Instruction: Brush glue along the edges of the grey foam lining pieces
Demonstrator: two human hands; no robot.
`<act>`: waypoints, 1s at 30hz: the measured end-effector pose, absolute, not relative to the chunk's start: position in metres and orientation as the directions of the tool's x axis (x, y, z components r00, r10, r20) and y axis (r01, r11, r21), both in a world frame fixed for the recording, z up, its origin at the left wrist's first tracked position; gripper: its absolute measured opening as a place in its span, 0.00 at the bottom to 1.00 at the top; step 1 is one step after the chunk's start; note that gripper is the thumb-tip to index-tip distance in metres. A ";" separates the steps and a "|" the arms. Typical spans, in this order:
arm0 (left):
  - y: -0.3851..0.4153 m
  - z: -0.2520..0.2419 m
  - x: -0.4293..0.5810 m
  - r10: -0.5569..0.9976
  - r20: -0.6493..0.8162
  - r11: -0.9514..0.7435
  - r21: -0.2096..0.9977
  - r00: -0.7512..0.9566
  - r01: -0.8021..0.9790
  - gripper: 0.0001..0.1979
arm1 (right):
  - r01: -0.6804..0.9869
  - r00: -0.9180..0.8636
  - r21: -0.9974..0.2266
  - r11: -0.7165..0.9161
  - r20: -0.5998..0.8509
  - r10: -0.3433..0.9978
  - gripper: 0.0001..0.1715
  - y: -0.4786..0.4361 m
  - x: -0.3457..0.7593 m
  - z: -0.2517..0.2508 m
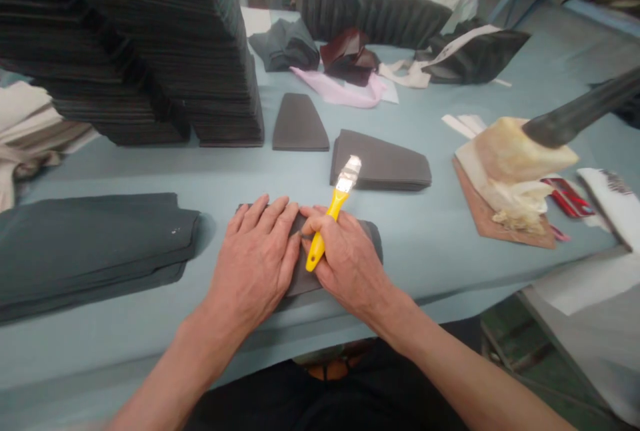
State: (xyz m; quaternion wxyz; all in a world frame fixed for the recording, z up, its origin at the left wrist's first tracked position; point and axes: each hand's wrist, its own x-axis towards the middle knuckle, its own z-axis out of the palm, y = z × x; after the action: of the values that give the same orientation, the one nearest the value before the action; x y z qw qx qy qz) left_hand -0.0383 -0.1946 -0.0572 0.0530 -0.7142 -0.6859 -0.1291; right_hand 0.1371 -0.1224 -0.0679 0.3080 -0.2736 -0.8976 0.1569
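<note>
Soft, even light falls on you from above. The pale surface [210,171] is bright, without glare. Shadows under your left hand [255,261] are faint and short. The dark stack [150,44] sinks almost to black, and the pale tip of the yellow brush [339,197] nearly washes out. The centre is sharp, the edges bend, and the far background and the black handle [580,114] blur.

Head-worn view, forward and down, close over left hand [257,254] and right hand [345,257].
</note>
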 end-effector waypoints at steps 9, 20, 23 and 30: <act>-0.191 -0.070 -0.048 0.952 0.305 -0.079 0.186 0.019 0.979 0.26 | 0.433 -0.662 -0.392 0.812 0.473 0.581 0.11 -0.121 0.132 -0.071; -0.238 -0.048 -0.088 0.928 0.329 0.135 0.141 -0.175 0.981 0.23 | 0.347 -0.622 -0.442 0.827 0.551 0.556 0.09 -0.121 0.134 -0.080; -0.269 -0.044 -0.136 0.870 0.374 0.277 0.171 -0.322 0.946 0.25 | 0.363 -0.625 -0.424 0.830 0.549 0.554 0.08 -0.121 0.135 -0.081; -0.300 -0.049 -0.205 0.881 0.303 0.314 0.199 -0.363 0.928 0.33 | 0.371 -0.616 -0.420 0.828 0.555 0.558 0.06 -0.120 0.134 -0.086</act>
State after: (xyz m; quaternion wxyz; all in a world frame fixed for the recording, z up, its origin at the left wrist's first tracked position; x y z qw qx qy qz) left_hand -0.2052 -0.3003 -0.0493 0.0689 -0.5603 -0.8076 -0.1709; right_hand 0.1336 -0.1200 -0.0862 0.3514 -0.2615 -0.8891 0.1331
